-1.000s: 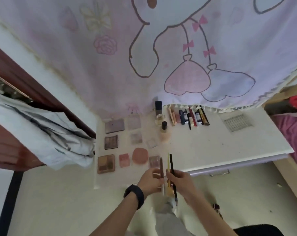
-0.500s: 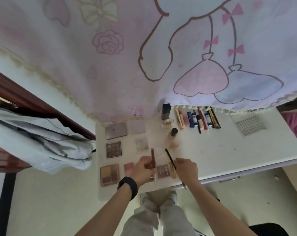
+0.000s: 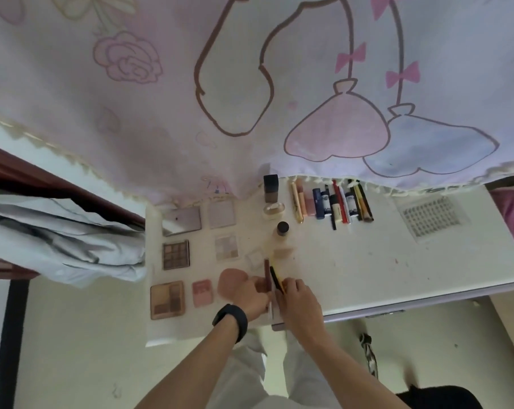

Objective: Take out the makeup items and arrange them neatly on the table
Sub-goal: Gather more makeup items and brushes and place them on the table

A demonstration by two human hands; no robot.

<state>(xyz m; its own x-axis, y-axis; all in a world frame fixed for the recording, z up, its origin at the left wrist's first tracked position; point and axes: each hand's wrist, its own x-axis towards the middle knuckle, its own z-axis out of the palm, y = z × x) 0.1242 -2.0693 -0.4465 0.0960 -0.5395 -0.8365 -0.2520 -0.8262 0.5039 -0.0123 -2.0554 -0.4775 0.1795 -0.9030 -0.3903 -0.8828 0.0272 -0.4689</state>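
My left fingers [image 3: 260,295] are curled round the lower end of a slim brown stick [image 3: 267,271], which points away from me over the near edge of the table [image 3: 367,267]. My right fingers [image 3: 288,286] pinch a black pencil [image 3: 274,276], with a yellow pencil [image 3: 281,287] lying tight against it; whether I grip both or only the black one I cannot tell. My left hand [image 3: 249,298] and right hand [image 3: 298,301] nearly touch, so the three sticks sit side by side, just beside a round pink compact [image 3: 230,283]. A black band [image 3: 230,318] circles my left wrist. Left of my hands lie a small pink compact [image 3: 202,293] and a tan palette [image 3: 167,299], and behind these a dark eyeshadow palette [image 3: 175,254], a pale palette [image 3: 226,247], a mirrored case [image 3: 182,221] and a pale square case [image 3: 222,214]. Beyond my fingers stand a black-capped bottle [image 3: 282,231], a small jar [image 3: 274,210] and a dark square bottle [image 3: 271,188]. A row of tubes [image 3: 332,203] lies along the back edge, with a lash sheet [image 3: 431,215] well to the right. A pink printed curtain [image 3: 249,84] hangs over the back of the table.
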